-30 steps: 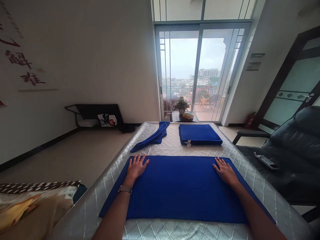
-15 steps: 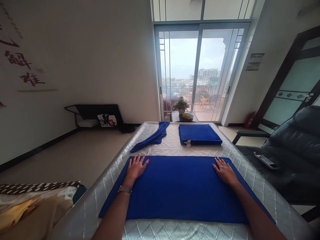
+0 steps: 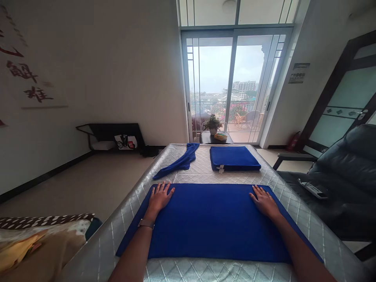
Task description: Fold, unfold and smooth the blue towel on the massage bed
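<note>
A blue cloth [image 3: 211, 223], like a towel, lies spread flat across the quilted silver cover [image 3: 199, 270]. My left hand [image 3: 160, 197] rests palm down at the cloth's far left corner, fingers spread. At the far right corner my right hand [image 3: 263, 199] also lies flat with its fingers apart. Beyond the cloth, to the right, sits a folded stack of blue cloth [image 3: 235, 156] with a white tag. A crumpled blue cloth [image 3: 179, 162] lies to the left of that stack.
A dark armchair [image 3: 346, 176] holding a white power strip [image 3: 313, 190] stands at the right. Past the far edge is a small table with a potted plant [image 3: 214, 124] and a tissue box [image 3: 220, 136]. Brown and patterned bedding [image 3: 44, 246] lies at the lower left.
</note>
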A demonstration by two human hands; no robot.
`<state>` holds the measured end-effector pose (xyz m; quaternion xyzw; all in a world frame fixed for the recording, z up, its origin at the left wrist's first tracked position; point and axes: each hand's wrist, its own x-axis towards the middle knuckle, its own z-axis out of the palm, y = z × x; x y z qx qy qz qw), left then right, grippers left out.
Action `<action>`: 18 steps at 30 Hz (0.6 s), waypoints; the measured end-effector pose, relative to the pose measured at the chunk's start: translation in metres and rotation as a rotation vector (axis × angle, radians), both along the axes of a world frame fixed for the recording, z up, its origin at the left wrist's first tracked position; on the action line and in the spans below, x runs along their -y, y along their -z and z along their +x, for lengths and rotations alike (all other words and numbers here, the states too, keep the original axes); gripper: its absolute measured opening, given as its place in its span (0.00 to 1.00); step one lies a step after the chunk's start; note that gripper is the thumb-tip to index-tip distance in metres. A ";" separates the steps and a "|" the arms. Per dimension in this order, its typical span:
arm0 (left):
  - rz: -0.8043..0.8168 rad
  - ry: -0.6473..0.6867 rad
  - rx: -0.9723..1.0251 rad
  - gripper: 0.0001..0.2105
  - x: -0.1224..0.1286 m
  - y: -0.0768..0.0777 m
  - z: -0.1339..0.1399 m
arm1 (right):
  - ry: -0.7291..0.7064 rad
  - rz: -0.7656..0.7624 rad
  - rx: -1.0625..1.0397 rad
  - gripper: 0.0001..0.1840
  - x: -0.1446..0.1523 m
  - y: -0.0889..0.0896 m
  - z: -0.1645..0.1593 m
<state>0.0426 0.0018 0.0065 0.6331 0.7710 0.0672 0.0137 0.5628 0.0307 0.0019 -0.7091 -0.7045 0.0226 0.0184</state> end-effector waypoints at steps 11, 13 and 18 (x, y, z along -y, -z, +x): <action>0.073 0.012 -0.027 0.31 -0.002 0.001 0.000 | -0.003 -0.001 0.003 0.38 0.001 -0.001 -0.001; 0.093 0.013 -0.032 0.30 -0.002 0.001 0.000 | 0.000 -0.001 0.003 0.38 0.001 -0.001 -0.001; 0.144 0.036 -0.057 0.29 -0.002 0.000 0.000 | -0.008 0.003 -0.008 0.38 0.000 0.001 0.001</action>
